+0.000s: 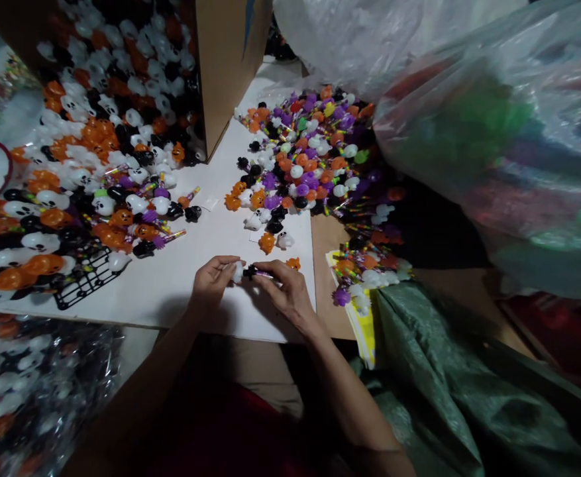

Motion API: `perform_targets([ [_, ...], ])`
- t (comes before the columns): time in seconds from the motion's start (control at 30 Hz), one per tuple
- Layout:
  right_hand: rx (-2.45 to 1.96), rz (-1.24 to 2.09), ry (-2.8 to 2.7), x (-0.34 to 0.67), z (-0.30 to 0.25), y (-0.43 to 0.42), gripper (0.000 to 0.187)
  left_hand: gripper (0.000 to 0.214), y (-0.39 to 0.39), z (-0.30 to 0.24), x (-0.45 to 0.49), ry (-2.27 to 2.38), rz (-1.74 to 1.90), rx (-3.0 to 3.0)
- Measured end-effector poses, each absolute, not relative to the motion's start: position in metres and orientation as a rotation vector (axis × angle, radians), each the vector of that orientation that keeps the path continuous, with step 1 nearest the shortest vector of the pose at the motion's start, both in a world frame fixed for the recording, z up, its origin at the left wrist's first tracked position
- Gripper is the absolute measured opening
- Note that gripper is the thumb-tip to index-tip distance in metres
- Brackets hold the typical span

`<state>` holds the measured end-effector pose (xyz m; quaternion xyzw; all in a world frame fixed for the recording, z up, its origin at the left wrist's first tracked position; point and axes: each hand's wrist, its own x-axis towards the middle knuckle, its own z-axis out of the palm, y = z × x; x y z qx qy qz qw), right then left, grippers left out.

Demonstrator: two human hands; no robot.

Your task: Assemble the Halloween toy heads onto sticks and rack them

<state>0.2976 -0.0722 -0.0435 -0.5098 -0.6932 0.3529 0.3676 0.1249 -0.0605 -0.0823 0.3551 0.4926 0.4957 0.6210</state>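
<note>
Figurine [238,272], small and white, sits at the fingertips of the left hand [214,281], on the side facing the right hand [285,288]; left thumb and fingers nearly closed, pinching it; right thumb and fingers also pinched, holding a tube [262,272] tipped with a black piece [249,271]; figurine and black piece meet end to end or almost, between the two hands, can't tell if joined; all this just above the front part of the white tabletop [171,285].

Figurine looks rounded, pale, glossy, partly covered by fingers, details too small to read; black piece dark, uneven outline; tube slim, purplish, patterned, mostly under the right fingers.

Orange figure [293,264] lies just beyond the right hand; another orange figure [266,242] and a white ghost figure [285,239] farther ahead; mixed pile [310,156] of orange, purple, white and black pieces behind those; black rack [84,281] to the left, near a heap [42,242] of larger white, orange and black figures; cardboard box [235,73] behind.
</note>
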Motion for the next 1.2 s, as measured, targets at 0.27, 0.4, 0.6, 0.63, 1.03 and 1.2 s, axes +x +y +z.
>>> perform_targets([
  [0.27, -1.266, 1.685, -1.061, 0.274, -0.054, -0.091, 0.037, 0.024, -0.089, -0.072, 0.118, 1.229, 1.165, 1.694],
  [0.4, -1.084, 2.024, -0.901, 0.268, -0.052, -0.094, 0.049, 0.021, -0.092, -0.067, 0.106, 1.095, 1.108, 1.949],
  [0.6, -1.804, 0.783, -1.769, 0.352, -0.017, -0.071, 0.025, 0.024, -0.042, -0.008, 0.046, 1.679, 1.224, 2.206],
  [0.63, -1.947, 0.54, -1.83, 0.372, -0.015, -0.065, 0.025, 0.027, -0.03, 0.0, 0.037, 1.904, 1.209, 2.209],
  [1.03, -2.374, -0.188, -1.986, 0.448, -0.036, -0.029, 0.024, 0.029, 0.106, -0.059, 0.152, 1.802, 0.421, 1.96],
  [1.2, -1.94, 0.062, -1.582, 0.398, -0.007, -0.045, 0.035, 0.035, 0.049, -0.068, 0.113, 1.647, 0.826, 1.526],
])
